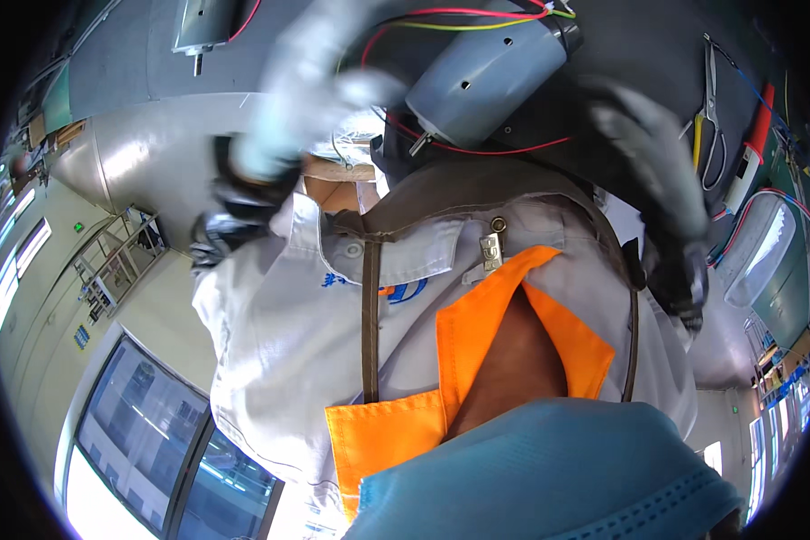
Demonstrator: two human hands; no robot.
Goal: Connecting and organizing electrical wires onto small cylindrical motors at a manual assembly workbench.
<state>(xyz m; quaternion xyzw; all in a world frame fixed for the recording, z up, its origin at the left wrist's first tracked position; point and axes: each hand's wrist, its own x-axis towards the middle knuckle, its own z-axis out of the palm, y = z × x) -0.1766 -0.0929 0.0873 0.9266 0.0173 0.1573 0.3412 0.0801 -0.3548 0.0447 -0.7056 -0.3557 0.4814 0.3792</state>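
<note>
The view looks steeply down my own chest: a light grey work jacket (279, 342) with an orange collar lining (477, 342), brown apron straps (369, 315), and a blue face mask (549, 477) at the bottom. My left hand (252, 171), in a pale glove with black parts, is raised at the picture's left by my shoulder and is blurred. My right hand (670, 225), gloved the same way, is up at the right beside the other strap, also blurred. What either hand grips is unclear. A grey cylindrical motor (486, 81) with red and yellow wires lies just beyond my chest.
The motor rests on a dark work surface (639, 45). Pliers (711, 117), a red-handled tool (754, 144) and a clear plastic housing (756, 243) lie at the right. A second small motor (202, 27) lies at the top left. Windows (153, 441) and a metal rack (117, 252) show at the left.
</note>
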